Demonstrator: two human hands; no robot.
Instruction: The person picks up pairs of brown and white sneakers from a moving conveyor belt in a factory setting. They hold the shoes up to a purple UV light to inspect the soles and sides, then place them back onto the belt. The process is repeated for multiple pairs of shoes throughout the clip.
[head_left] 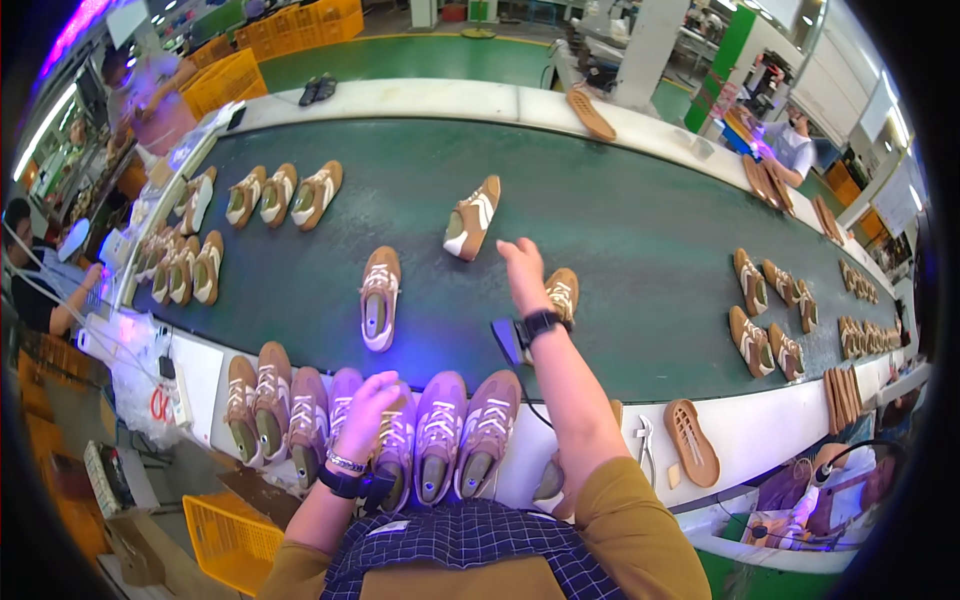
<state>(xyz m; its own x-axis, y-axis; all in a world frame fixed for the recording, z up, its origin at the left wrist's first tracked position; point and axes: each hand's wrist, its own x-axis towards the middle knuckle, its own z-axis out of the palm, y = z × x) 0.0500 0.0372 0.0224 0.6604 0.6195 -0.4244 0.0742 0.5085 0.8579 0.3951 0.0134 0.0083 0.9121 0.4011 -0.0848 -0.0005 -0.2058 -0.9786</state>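
I have the right arm stretched forward over the dark green belt (640,230), elbow nearly straight, forearm slanting up and a little left from the mustard sleeve. The right hand (524,272) reaches out past a black wristband (541,323), its fingers loosely extended and partly spread; I see nothing in its grasp. Just left of its fingertips is 1 brown and white shoe (472,217), toe pointing away and slightly right, with what looks like a narrow gap between them. I cannot tell whether that shoe lies flat or tilted.

A second brown shoe (564,290) sits on the belt just behind the right wrist, partly hidden by it. A third shoe (380,300) stands upright on the belt farther left, toe away from me.

The left arm is bent closer in, with the left hand (366,412) held low over the row of at least 7 shoes (438,440) along the near white ledge (765,428). Its fingers are half curled and point forward and right under purple light. I cannot tell whether they touch or grip the laced shoe beside them. Right of the right arm, pliers (646,450) and 1 tan sole (692,443) lie on the ledge.
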